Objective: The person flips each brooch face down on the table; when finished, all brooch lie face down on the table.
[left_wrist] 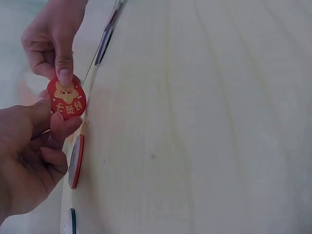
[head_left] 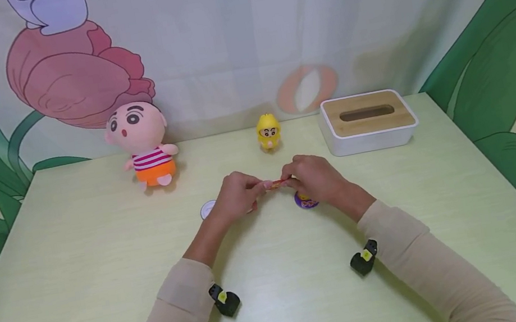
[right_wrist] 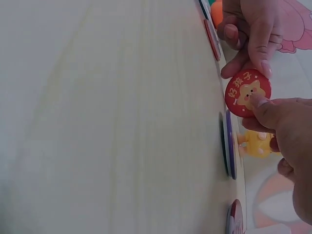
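Between my two hands is a round red badge [head_left: 276,184] with a yellow star face and yellow characters, raised over the table. My left hand [head_left: 239,195] pinches one side of the badge [left_wrist: 73,108] between thumb and fingers. From the opposite side, my right hand [head_left: 314,177] grips it, with the thumb on the star in the right wrist view. A purple badge [head_left: 307,202] lies under the right hand, partly covered by it. Beside the left wrist is a white-faced badge [head_left: 207,209]; a red-rimmed badge [left_wrist: 76,163] lies below the left fingers.
A plush doll [head_left: 145,145] in striped top and orange shorts sits at the back left. Behind the hands stands a small yellow figurine [head_left: 268,132]. At the back right is a white tissue box [head_left: 371,142] with a wooden lid. A printed curtain [head_left: 218,48] hangs behind the table.
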Tool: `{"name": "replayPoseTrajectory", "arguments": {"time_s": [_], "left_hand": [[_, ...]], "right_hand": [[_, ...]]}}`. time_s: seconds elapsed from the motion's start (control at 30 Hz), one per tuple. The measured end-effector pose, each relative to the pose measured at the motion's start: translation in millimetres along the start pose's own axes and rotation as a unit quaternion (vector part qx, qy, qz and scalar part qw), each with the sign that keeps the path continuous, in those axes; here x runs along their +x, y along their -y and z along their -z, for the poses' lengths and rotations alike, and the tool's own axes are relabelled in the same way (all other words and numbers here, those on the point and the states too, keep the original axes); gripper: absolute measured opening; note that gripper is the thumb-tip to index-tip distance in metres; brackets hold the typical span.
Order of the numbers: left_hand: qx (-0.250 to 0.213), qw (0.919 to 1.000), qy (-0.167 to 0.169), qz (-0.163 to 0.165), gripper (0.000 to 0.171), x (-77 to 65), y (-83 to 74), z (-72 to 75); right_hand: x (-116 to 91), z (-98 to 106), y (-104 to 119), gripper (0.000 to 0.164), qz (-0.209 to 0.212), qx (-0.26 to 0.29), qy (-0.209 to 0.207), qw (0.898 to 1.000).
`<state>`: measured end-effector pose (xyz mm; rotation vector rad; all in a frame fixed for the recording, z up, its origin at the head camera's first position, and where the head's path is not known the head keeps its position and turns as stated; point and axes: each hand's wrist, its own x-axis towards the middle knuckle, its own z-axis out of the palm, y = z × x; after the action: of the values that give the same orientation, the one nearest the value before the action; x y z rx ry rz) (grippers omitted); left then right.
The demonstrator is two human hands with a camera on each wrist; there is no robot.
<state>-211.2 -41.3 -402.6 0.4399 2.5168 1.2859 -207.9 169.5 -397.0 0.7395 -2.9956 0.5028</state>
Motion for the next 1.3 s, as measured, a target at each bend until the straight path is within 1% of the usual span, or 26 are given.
{"name": "replayPoseTrajectory", "arguments": {"time_s": [0.1,0.2,0.27,0.37,0.43,0.53,0.63,0.77,0.97,1.1,1.3], "left_hand": [[-0.021,0.9995,0.007,0.024,0.024,0.1,0.7,1.2],[-0.039,0.9981,0.016,0.046,0.023,0.0,1.0,2.5],[-0.041,0.9976,0.020,0.051,0.022,-0.1,1.1,3.0],[-0.036,0.9977,0.022,0.052,0.023,-0.2,0.8,3.2],[-0.015,0.9988,0.019,0.043,0.026,0.0,0.5,2.8],[0.034,0.9991,0.016,0.021,0.031,1.2,0.5,1.6],[0.080,0.9966,0.016,-0.002,0.027,2.4,0.7,-0.3],[0.104,0.9945,0.011,-0.011,0.016,2.7,1.1,-2.2],[0.132,0.9909,0.001,-0.024,0.015,1.7,-0.1,-4.8],[0.143,0.9895,0.001,-0.020,0.017,1.3,-1.8,-6.0],[0.162,0.9867,0.005,0.008,0.033,-1.6,-6.4,-6.9]], "right_hand": [[0.7,-2.2,-3.9,0.012,-0.031,0.079,0.027,0.996],[1.4,-5.0,-7.9,0.016,-0.055,0.155,0.047,0.985],[1.7,-6.0,-9.5,0.019,-0.053,0.185,0.058,0.979],[2.8,-7.1,-11.0,0.022,-0.050,0.210,0.072,0.974],[3.5,-7.0,-10.9,0.025,-0.051,0.216,0.081,0.972],[4.8,-6.6,-9.6,0.030,-0.058,0.213,0.092,0.971],[6.4,-7.6,-8.2,0.033,-0.065,0.202,0.096,0.973],[8.6,-9.7,-6.1,0.035,-0.069,0.194,0.098,0.974],[10.1,-11.0,-4.6,0.039,-0.085,0.180,0.103,0.974],[9.5,-10.9,-5.7,0.039,-0.085,0.172,0.101,0.976],[7.6,-6.0,-6.4,0.036,-0.074,0.166,0.111,0.977]]}}
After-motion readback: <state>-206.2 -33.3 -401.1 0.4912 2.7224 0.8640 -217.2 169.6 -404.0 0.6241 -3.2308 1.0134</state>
